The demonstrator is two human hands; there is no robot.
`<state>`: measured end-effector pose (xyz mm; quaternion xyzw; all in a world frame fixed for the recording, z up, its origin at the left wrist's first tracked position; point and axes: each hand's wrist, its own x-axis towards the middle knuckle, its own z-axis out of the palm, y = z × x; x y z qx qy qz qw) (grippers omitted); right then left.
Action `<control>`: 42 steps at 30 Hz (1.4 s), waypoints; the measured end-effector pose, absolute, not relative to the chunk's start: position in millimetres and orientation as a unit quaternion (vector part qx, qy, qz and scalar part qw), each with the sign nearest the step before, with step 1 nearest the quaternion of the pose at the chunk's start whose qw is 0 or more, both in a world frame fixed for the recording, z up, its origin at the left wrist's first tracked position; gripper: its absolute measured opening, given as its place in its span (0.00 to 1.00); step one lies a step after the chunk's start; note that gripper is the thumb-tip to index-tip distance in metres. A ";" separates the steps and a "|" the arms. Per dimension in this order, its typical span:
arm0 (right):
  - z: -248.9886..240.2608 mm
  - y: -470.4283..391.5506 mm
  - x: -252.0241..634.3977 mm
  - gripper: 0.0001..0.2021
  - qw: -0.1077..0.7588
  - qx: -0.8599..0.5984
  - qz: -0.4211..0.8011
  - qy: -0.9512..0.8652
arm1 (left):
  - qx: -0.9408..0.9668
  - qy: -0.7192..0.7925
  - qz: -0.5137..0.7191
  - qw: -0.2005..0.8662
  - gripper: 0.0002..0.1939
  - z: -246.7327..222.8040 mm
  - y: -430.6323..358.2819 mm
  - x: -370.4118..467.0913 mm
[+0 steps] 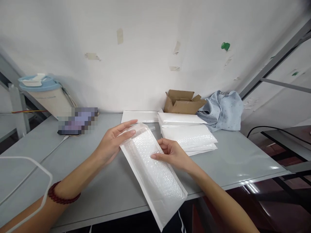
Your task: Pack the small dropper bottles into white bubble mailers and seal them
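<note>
A white bubble mailer [155,171] is held slantwise in front of me, its lower end reaching past the table's front edge. My left hand [116,140] grips its upper left end, thumb on the near face and fingers behind. My right hand [172,153] pinches its right side, with the thumb on the near face. Just behind my right hand lies a stack of white bubble mailers [191,136]. Another white mailer [143,116] lies flat near the wall. Small clear strips show behind the held mailer's top; I cannot make out what they are.
An open cardboard box [184,103] stands by the wall, with light blue cloth [223,110] to its right. At left are a phone [77,122] on a white cable [52,150] and a large cup with a blue lid [40,83]. The grey table [243,158] ends at right.
</note>
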<state>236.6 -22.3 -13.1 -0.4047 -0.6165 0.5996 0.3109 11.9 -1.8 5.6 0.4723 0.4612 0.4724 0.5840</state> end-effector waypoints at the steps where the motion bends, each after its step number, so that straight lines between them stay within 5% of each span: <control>1: -15.2 -22.6 233.5 0.17 0.328 -0.406 0.602 -0.604 | 0.444 0.453 0.492 0.596 0.33 2.5 -2.0 15.0; 3: -18.5 -22.7 228.7 0.14 0.358 -0.419 0.592 -0.588 | 0.387 0.443 0.516 0.623 0.35 -3.6 -2.0 20.5; 11: -20.1 -22.5 225.0 0.15 0.384 -0.415 0.610 -0.554 | 0.378 0.424 0.455 0.685 0.17 -12.5 -3.8 25.7; 20: -14.2 -21.8 228.4 0.26 0.426 -0.395 0.575 -0.576 | 0.432 0.461 0.394 0.668 0.07 -4.5 -5.5 23.5; 23: -11.6 -21.1 230.6 0.26 0.421 -0.377 0.584 -0.582 | 0.454 0.457 0.375 0.667 0.06 -2.2 -4.4 21.0; 28: -11.8 -21.2 230.8 0.09 0.419 -0.386 0.575 -0.587 | 0.431 0.430 0.360 0.707 0.04 -2.2 -1.8 18.8; 42: -11.0 -16.6 235.7 0.11 0.447 -0.396 0.680 -0.425 | 0.438 0.338 0.396 0.733 0.14 -1.8 -0.7 13.5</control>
